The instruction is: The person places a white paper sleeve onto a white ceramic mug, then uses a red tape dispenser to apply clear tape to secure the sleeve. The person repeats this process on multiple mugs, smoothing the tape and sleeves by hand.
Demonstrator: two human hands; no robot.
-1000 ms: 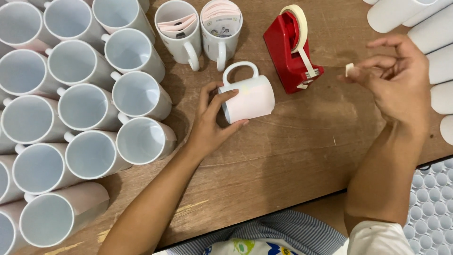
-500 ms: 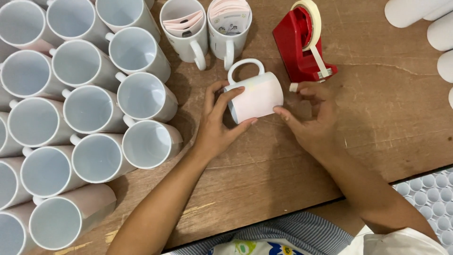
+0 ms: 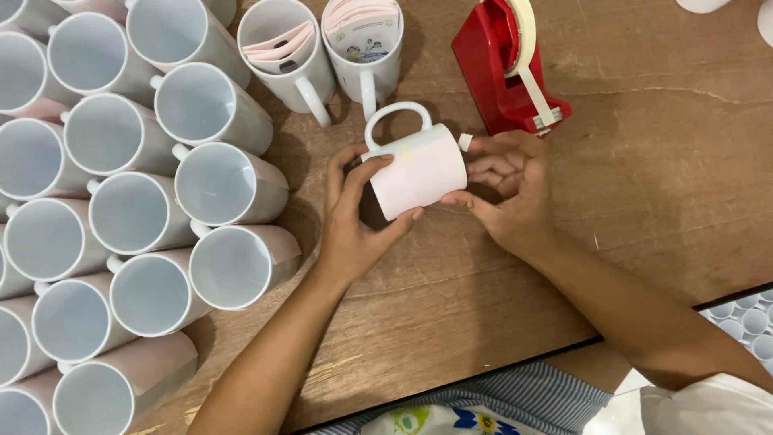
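Note:
A white mug (image 3: 419,165) lies on its side on the wooden table (image 3: 644,161), handle pointing away from me, with a pale pink sheet wrapped around its body. My left hand (image 3: 354,217) grips the mug's open end from the left. My right hand (image 3: 507,185) touches its base end, fingers curled, with a small piece of tape (image 3: 465,142) at a fingertip against the mug. A red tape dispenser (image 3: 507,68) stands just behind my right hand.
Several white mugs (image 3: 129,201) wrapped in pink sheets lie packed in rows on the left. Two upright mugs (image 3: 322,48) holding folded papers stand at the back. A tray of small white cups (image 3: 745,322) shows at the lower right.
My right hand came down from the upper right with a bit of tape and now rests against the mug's base. The left hand stayed on the mug.

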